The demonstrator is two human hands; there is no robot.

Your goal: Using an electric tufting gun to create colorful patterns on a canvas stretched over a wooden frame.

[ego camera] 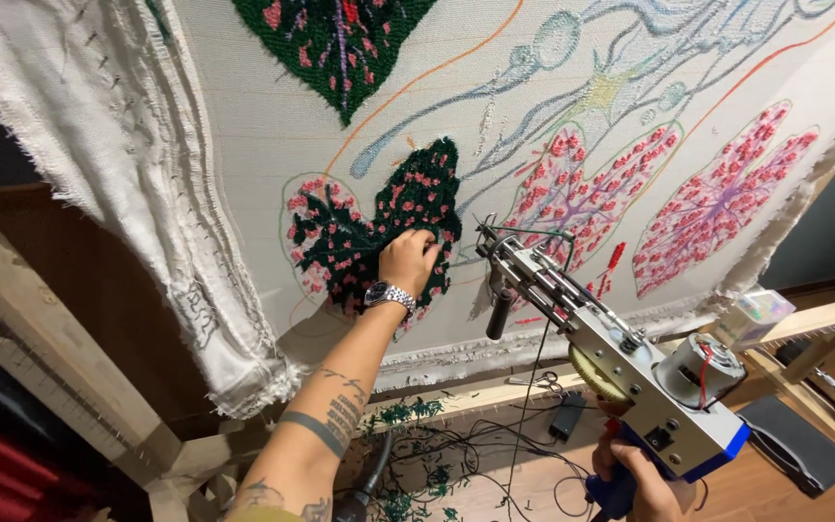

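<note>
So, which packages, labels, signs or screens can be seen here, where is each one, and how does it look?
Clear plastic box: on the wooden frame rail at the right, by the cloth's lower corner; boxy, see-through, with pale coloured contents that are too blurred to identify.
Small black label plate: on the blue-and-silver tufting gun held in the right hand; rectangular.
No signs or screens are in view.

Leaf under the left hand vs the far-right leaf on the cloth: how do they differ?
The leaf under the left hand is packed with dark green tufts and pink spots; the far-right leaf has only pink spots and purple veins on bare cloth. The first is touched by the hand; the second is untouched. Both sit on the stretched backing cloth and share an outlined leaf shape.
</note>
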